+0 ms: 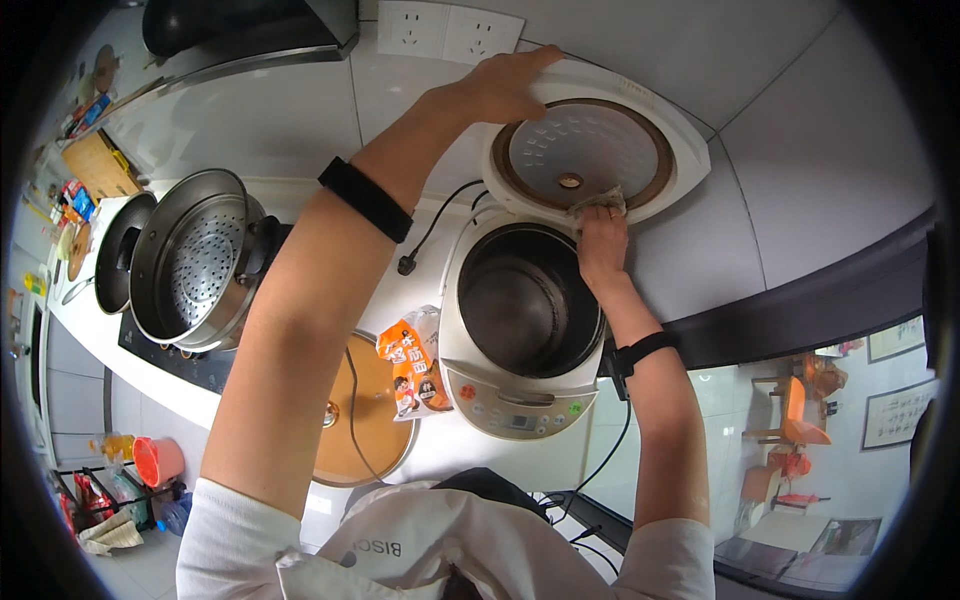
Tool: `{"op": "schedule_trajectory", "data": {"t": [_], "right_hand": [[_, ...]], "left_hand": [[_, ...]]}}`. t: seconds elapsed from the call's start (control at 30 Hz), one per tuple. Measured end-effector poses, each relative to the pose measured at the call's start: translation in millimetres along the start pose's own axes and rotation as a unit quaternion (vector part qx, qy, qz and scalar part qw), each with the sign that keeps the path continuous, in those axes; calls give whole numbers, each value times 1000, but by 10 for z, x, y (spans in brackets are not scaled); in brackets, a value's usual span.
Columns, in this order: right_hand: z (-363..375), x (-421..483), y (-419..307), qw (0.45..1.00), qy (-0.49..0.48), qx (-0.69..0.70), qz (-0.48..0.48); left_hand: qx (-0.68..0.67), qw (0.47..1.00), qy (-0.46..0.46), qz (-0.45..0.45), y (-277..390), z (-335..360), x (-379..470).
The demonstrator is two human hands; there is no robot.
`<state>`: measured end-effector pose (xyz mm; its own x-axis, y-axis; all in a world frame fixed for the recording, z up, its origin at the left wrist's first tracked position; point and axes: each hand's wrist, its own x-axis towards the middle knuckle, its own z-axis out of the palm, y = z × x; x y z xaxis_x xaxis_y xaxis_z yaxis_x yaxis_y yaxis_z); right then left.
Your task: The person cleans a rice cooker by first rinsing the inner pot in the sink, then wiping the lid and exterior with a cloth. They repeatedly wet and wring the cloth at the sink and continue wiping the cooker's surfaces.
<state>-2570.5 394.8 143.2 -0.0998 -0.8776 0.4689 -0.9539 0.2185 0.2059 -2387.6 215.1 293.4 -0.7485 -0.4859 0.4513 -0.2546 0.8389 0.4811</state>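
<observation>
A white rice cooker (551, 420) stands before me with its lid (686, 161) raised against the tiled wall. My left hand (502, 86) rests on the lid's upper left edge, thumb and fingers spread. Down at the lid's lower rim, my right hand (604, 236) presses a crumpled, light-coloured cloth (611, 201) near the brown sealing ring (664, 169). The lid's inner plate (581, 142) is pale and translucent, with a small round vent (571, 181). Inside the body sits a dark inner pot (517, 300); no food shows in it.
An orange-and-white packet (416, 367) lies left of the cooker, partly over a round brown lid (367, 420). A plug (406, 265) and its cord lie on the counter. Further left, a steamer pot (199, 277) and a frying pan (124, 255) stand by the hob (172, 360).
</observation>
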Motion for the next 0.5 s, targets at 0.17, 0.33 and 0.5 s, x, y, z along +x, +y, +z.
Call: {"op": "schedule_trajectory", "data": {"t": [0.17, 0.33, 0.5], "right_hand": [[139, 116, -359, 976, -50, 170, 126], [236, 249, -611, 947, 38, 267, 174], [248, 431, -780, 904, 51, 362, 221]], "left_hand": [[4, 1000, 10, 17, -1, 31, 2], [5, 1000, 2, 19, 21, 24, -10], [0, 1000, -18, 2, 63, -19, -12]]}}
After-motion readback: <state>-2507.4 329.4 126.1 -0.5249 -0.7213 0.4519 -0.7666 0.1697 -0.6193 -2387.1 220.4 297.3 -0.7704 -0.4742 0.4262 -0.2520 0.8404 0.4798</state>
